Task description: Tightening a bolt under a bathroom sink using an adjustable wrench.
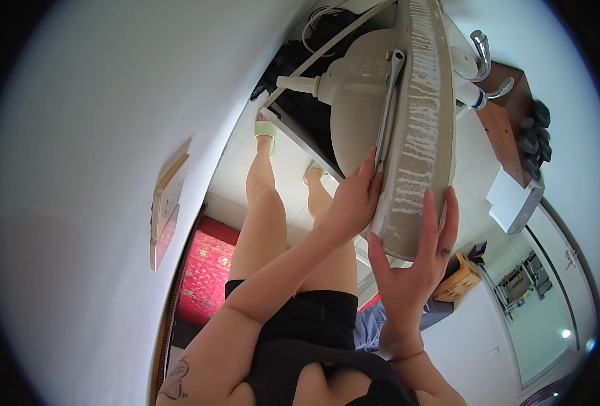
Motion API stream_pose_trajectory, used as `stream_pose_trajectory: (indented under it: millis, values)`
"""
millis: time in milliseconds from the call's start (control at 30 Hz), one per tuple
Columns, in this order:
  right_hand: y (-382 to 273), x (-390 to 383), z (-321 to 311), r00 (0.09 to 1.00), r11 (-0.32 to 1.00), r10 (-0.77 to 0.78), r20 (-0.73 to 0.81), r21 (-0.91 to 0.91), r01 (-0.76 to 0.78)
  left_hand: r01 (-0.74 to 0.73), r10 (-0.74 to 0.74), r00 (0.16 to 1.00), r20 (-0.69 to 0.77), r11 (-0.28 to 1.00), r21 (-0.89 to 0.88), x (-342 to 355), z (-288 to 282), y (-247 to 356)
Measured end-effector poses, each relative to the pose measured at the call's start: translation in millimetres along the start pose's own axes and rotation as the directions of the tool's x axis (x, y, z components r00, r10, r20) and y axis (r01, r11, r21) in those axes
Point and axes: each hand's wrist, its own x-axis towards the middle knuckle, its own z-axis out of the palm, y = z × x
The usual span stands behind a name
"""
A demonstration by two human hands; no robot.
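Observation:
A ceramic washbasin is tipped up on its side, its rounded underside turned to the left and a white drain stub sticking out. Streaks of white residue run down its broad rim edge. Along that edge lies a slim metal bar with a rounded end. My left hand is closed at the basin's lower left side, fingers against the bar and rim. My right hand grips the bottom end of the rim, thumb on one side and fingers on the other. A chrome tap shows beyond the basin.
A metal frame and dark items stand behind the basin. The white wall on the left carries a switch plate. To the right are a brown wooden cabinet, a yellow box and a doorway. Red patterned fabric lies near my legs.

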Motion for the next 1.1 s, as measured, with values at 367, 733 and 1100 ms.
stream_pose_trajectory:
  millis: [367, 733, 1100]
  values:
    - [17, -4, 1, 0.992, 0.990, -0.127, 0.006, -0.060, 0.127, 0.068, -0.069, 0.997, 0.033, 0.997, 0.043, 14, -26, 61]
    - [21, -4, 6, 0.989, 0.990, -0.141, -0.038, 0.001, 0.142, 0.329, -0.297, 0.932, 0.209, 0.934, -0.139, 47, -83, 93]
    - [108, 78, -28, 0.929, 0.947, 0.033, -0.369, 0.308, 0.089, 0.486, -0.468, 0.842, 0.270, 0.874, 0.000, 76, -101, 150]
